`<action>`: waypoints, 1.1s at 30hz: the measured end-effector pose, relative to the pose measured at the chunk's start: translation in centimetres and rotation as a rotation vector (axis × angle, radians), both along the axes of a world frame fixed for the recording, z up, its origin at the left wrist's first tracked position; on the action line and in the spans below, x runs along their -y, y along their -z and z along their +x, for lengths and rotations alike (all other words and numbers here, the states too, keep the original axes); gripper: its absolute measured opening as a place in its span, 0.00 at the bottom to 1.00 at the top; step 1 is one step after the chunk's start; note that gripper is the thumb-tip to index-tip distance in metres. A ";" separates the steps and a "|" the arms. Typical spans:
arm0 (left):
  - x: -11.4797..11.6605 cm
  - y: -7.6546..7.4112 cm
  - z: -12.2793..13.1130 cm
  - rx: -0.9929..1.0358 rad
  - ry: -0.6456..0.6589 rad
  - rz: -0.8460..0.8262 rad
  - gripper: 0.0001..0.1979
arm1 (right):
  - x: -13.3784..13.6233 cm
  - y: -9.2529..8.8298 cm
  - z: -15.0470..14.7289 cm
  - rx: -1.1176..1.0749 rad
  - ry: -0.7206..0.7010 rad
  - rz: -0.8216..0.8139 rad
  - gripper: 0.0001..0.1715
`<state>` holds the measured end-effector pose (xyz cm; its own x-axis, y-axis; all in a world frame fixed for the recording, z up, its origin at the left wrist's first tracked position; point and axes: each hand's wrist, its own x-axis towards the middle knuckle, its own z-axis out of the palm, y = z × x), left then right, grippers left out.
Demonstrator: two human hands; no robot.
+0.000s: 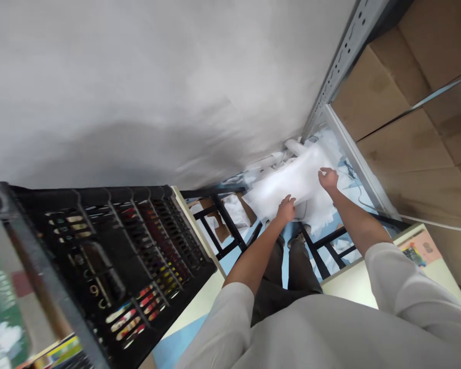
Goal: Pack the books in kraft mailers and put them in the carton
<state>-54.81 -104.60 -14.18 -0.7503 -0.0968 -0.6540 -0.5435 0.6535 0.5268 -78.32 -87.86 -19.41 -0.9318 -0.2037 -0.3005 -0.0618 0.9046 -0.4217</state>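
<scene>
A large, soft-looking white sheet (282, 187) spreads out in front of my legs, over a pile of white material on the floor. My left hand (287, 209) is at its near edge, fingers bent over it and the thumb hidden. At the sheet's right side, my right hand (328, 179) has its fingers curled in a pinch at the edge. The sheet's exact make is blurred by glare. Beneath it, the lower part is hidden by my left forearm and the black metal frame.
A black plastic crate (119, 266) with slatted sides stands at left on a pale tabletop (194, 302). Stacked cardboard boxes (403, 118) fill a metal rack (363, 164) at right. Black frame bars (230, 220) flank my legs. A pale wall (157, 77) rises ahead; a thin cable (363, 200) hangs near the rack.
</scene>
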 end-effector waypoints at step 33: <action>-8.4 -27.6 -1.2 -0.345 0.504 0.107 0.19 | -13.0 -30.5 18.2 -0.243 0.613 -0.345 0.20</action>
